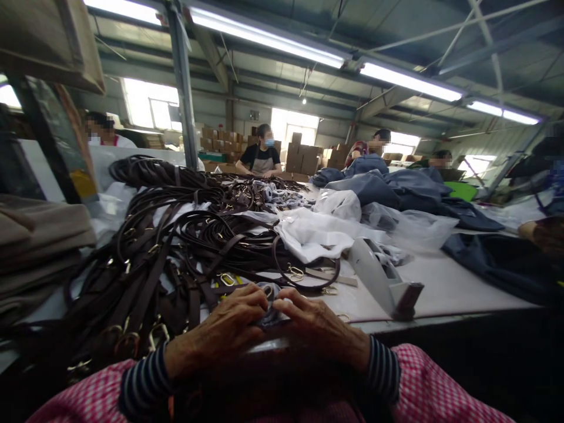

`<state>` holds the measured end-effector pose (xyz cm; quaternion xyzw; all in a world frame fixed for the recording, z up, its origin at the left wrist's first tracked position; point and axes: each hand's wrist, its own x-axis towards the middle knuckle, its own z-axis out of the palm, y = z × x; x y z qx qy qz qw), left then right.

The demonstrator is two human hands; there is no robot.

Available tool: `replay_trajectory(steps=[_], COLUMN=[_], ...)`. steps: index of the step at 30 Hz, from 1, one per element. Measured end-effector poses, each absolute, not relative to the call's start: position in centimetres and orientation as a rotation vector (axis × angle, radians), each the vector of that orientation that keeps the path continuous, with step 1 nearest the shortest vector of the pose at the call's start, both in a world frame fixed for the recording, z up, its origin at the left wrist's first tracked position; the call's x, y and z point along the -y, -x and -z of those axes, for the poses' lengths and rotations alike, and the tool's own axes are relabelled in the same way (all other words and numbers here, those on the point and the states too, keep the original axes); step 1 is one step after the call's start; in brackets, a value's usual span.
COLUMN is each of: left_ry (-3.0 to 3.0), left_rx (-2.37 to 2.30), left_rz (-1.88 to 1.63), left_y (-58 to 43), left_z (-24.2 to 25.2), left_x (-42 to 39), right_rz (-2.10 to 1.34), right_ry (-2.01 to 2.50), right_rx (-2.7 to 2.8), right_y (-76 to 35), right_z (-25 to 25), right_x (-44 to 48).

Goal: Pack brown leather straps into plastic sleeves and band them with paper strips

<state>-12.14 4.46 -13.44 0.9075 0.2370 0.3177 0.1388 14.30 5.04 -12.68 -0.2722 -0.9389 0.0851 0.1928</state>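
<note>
At the near edge of the table, my left hand [229,317] and my right hand [312,320] meet, fingers bent and pinching. Between them is a small piece of crumpled plastic wrap [269,311] with a curved metal fitting [268,291] showing at its top. My fingers cover much of this piece, so I cannot tell what else is inside. Just beyond my hands lie dark brown straps [229,249] with gold-coloured buckles, one oval buckle [227,279] close to my left fingers.
A grey-white device with a dark end [381,282] stands right of my hands. White plastic sheeting [312,232] and dark blue fabric [392,188] lie farther back. Folded brown material [39,247] is stacked at left. A masked co-worker [259,155] is across the table.
</note>
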Motion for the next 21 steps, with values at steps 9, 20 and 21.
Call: replay_trajectory(steps=[9,20,21], left_ry=[-2.87,-2.8,-2.794], left_rx=[-0.781,-1.446,-1.455], left_rz=[-0.501,-0.396,-0.385], left_y=[12.4,6.9,6.8], left_z=[10.7,13.0,12.9], left_x=[-5.7,-4.2,-4.1], right_rz=[-0.567,-0.424,-0.385], right_ry=[0.814,1.029,1.134], right_rx=[2.532,2.378,2.343], right_y=[-14.6,-14.9,-15.9], right_z=[11.6,12.3,11.9], right_x=[-8.0,-6.6,-6.8])
